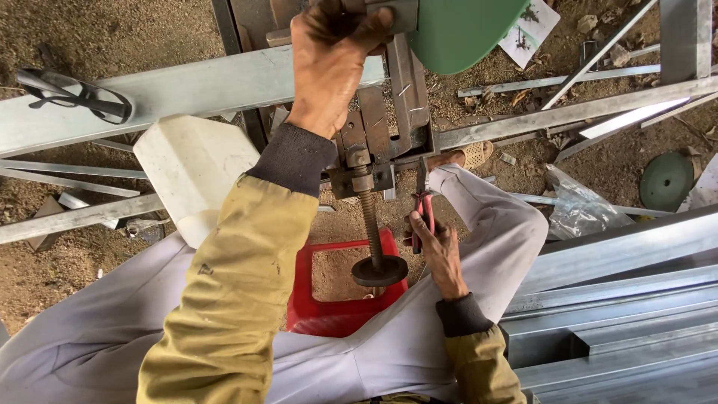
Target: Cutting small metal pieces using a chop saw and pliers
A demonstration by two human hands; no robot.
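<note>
Head view: left hand [329, 63] clenched around handle of cut-off saw, just beside green blade guard [460, 30]. Right hand [440, 251] closed on red-handled pliers [422, 213], tips up near vise clamp [366, 150]. Threaded vise screw [370, 221] runs down to round black knob [380, 271], above red plastic stool [340, 310]. Galvanised steel channel [187, 90] lies across saw base. Safety glasses [75, 93] rest on channel, far left.
</note>
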